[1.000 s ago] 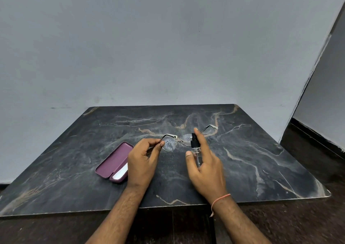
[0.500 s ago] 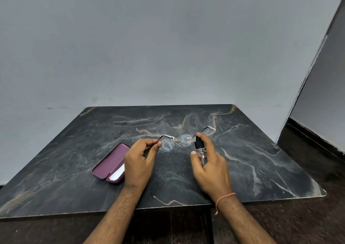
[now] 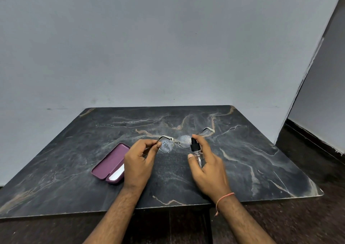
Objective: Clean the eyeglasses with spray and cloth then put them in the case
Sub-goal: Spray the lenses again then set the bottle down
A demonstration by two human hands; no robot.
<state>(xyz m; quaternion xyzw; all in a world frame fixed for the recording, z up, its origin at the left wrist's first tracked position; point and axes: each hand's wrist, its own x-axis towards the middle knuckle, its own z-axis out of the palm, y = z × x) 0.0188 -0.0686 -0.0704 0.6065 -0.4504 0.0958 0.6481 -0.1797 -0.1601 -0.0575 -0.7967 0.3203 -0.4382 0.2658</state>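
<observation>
Spraying step in hand. Left hand [image 3: 139, 161] pinches eyeglasses [image 3: 176, 141] by frame corner, just right of open case [image 3: 110, 162]. Right hand [image 3: 207, 164] grips spray bottle [image 3: 196, 150], forefinger on nozzle; droplets bead both lenses. Next likely: set bottle down, fetch cloth, wipe gently.

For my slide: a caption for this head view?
Left hand holds droplet-speckled eyeglasses; right hand aims spray bottle.
</observation>
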